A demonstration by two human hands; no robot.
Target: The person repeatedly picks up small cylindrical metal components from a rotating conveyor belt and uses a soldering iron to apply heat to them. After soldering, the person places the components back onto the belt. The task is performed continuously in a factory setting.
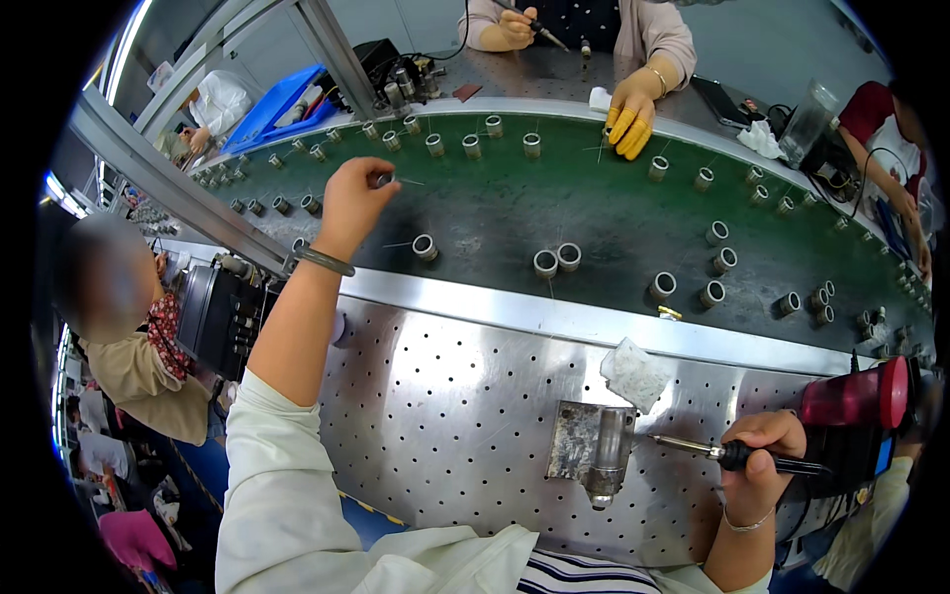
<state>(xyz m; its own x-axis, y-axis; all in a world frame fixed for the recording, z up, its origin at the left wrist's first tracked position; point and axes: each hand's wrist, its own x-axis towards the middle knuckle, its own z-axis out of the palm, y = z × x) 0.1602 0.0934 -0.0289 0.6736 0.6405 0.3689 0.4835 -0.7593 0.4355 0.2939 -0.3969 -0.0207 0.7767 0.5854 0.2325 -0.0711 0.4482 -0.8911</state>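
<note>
My left hand [354, 203] reaches over the green conveyor belt [485, 203], its fingers closed on a small dark metal cylinder [383, 180] mostly hidden by them. A thin wire sticks out to the right of it. Held in my right hand [760, 457] is a soldering iron [737, 454] with a black handle, its metal tip pointing left. That tip is close to the right side of a metal holder [568, 442], where a shiny cylinder [609, 445] lies lengthwise. Just above the holder, a crumpled white cloth [634, 374] rests on the perforated metal bench [445, 416].
Several small ring-ended metal cylinders [424, 247] stand on the belt. Across it, a co-worker's yellow-fingertipped hand [631, 124] touches one; their other hand [508, 32] holds a soldering iron. A red container [859, 393] stands right of my right hand. A metal post [188, 183] rises at left.
</note>
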